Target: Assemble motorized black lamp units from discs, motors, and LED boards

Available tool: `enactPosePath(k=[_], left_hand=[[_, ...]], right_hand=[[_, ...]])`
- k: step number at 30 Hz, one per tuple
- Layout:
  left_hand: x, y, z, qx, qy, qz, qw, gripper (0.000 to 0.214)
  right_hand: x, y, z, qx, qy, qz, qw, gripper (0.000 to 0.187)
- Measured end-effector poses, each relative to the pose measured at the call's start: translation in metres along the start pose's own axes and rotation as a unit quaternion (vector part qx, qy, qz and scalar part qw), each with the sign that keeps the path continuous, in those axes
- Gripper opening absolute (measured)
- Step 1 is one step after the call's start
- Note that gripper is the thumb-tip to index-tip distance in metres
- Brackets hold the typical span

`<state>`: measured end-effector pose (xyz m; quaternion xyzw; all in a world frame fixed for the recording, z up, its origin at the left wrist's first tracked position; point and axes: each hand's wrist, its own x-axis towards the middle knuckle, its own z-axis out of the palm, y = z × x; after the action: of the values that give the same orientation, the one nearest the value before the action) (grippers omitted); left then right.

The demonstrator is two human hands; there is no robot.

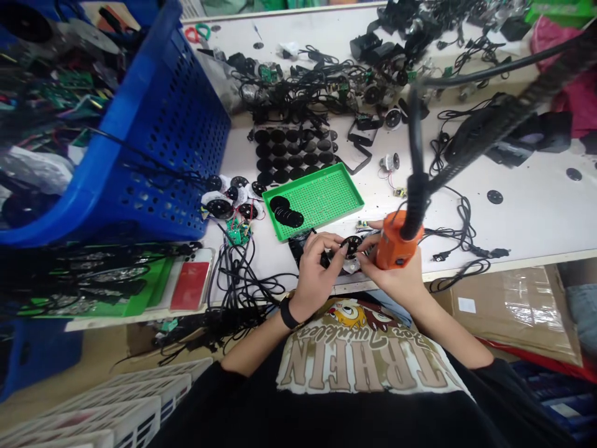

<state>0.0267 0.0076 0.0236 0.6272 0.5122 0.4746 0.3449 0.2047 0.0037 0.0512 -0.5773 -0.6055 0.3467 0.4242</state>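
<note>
Near the table's front edge, my left hand (315,269) pinches the left side of a small black round part (351,246) with holes in its face. Thumb and fingertips of my right hand (402,285) close on the same part from the right. A pale, clear-looking piece (351,266) shows just below the black disc. An orange electric screwdriver (397,246) hangs on a black coiled cord in front of my right hand and hides part of it. Under my left fingers lies a black housing (301,246). A green tray (321,198) with several black discs (288,214) sits just beyond my hands.
A tall blue basket (158,124) full of electronic parts stands at the left. Black discs (293,152) lie in rows behind the tray. Cables (242,274) and a green circuit board (239,231) lie left of my hands. More cords (459,230) spread at the right.
</note>
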Motion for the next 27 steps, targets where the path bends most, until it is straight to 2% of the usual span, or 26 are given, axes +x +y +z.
enactPosePath(k=[6,15,18,20,22,24,27], left_hand=[[0.004,0.01,-0.001,-0.001,0.038,0.033,0.999,0.014],[0.012,0.01,-0.008,0.003,0.055,0.004,0.998,0.021],[0.012,0.012,-0.008,0.109,0.084,0.085,0.987,0.015],[0.011,0.013,-0.006,0.199,0.102,0.151,0.963,0.013],[0.01,0.012,-0.004,0.25,0.108,0.184,0.944,0.014],[0.011,0.011,-0.003,0.246,0.107,0.177,0.947,0.014],[0.015,0.008,-0.005,0.115,0.076,0.09,0.986,0.016]], right_hand=[[0.016,-0.008,0.017,-0.068,0.031,-0.049,0.996,0.037],[0.03,-0.018,0.019,-0.07,0.017,-0.043,0.997,0.027],[0.032,-0.017,0.021,-0.071,0.017,-0.06,0.996,0.032],[0.034,-0.016,0.022,-0.075,0.024,-0.073,0.994,0.035],[0.035,-0.015,0.024,-0.075,0.028,-0.083,0.993,0.036],[0.036,-0.015,0.024,-0.071,0.027,-0.088,0.993,0.036],[0.036,-0.016,0.021,-0.063,0.019,-0.078,0.995,0.03]])
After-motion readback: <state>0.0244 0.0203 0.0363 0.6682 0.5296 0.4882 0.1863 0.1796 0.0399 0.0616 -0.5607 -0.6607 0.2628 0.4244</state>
